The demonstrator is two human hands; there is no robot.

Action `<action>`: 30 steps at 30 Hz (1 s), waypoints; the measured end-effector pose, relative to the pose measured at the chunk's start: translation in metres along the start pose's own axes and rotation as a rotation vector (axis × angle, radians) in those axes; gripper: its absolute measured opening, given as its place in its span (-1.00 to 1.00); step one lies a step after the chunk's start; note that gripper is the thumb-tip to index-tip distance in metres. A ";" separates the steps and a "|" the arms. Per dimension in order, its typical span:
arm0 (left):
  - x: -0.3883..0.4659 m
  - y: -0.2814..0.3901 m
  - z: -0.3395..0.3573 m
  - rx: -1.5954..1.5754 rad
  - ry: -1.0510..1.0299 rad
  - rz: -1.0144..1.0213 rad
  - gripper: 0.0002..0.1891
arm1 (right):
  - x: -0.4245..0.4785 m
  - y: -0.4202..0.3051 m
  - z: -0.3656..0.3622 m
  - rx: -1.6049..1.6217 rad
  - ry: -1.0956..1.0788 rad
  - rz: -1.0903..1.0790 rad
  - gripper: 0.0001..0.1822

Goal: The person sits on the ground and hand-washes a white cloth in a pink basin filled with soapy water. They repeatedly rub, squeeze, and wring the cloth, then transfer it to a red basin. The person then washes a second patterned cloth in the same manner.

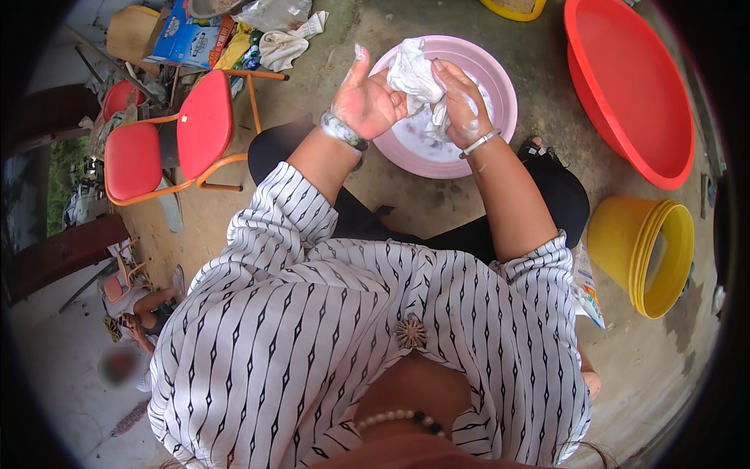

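A wet white cloth [415,70] is bunched in my right hand [466,108], its lower part hanging over the basin. My right thumb presses on it, and soap suds cling to the back of that hand. My left hand [369,99] is turned palm up with the thumb spread away; its fingertips are by the cloth's left edge, partly curled. Whether they touch it is hard to tell. Beneath both hands stands a pink plastic basin [505,111] with cloudy, foamy water [430,146]. A dark patch shows in the water, too unclear to name.
A large red basin [633,88] leans at the right, above stacked yellow buckets [609,234]. Beside my right leg lies a printed plastic packet [589,302]. Red-seated chairs [205,126] and a blue carton [196,35] are at left. Another person [149,311] sits farther off, lower left.
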State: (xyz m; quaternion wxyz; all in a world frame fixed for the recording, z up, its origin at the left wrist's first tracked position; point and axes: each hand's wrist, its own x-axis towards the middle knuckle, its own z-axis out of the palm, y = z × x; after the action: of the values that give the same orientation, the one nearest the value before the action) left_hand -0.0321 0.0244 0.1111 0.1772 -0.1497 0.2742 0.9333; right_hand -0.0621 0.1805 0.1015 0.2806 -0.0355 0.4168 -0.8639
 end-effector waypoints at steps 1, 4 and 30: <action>-0.002 -0.005 0.000 0.045 0.033 -0.061 -0.26 | -0.001 -0.001 0.004 -0.072 0.008 -0.049 -0.73; -0.004 -0.015 0.004 0.353 0.233 -0.076 -0.46 | 0.004 0.016 -0.002 -0.034 0.032 -0.088 -0.79; 0.014 -0.030 -0.002 0.212 0.422 0.149 -0.52 | 0.004 0.020 0.008 -0.158 0.316 -0.261 -0.65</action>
State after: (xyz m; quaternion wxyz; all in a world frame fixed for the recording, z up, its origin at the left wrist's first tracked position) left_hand -0.0323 0.0502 0.0908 0.0616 -0.3012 0.4118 0.8579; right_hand -0.0541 0.1630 0.0911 0.0941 0.0247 0.5138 -0.8524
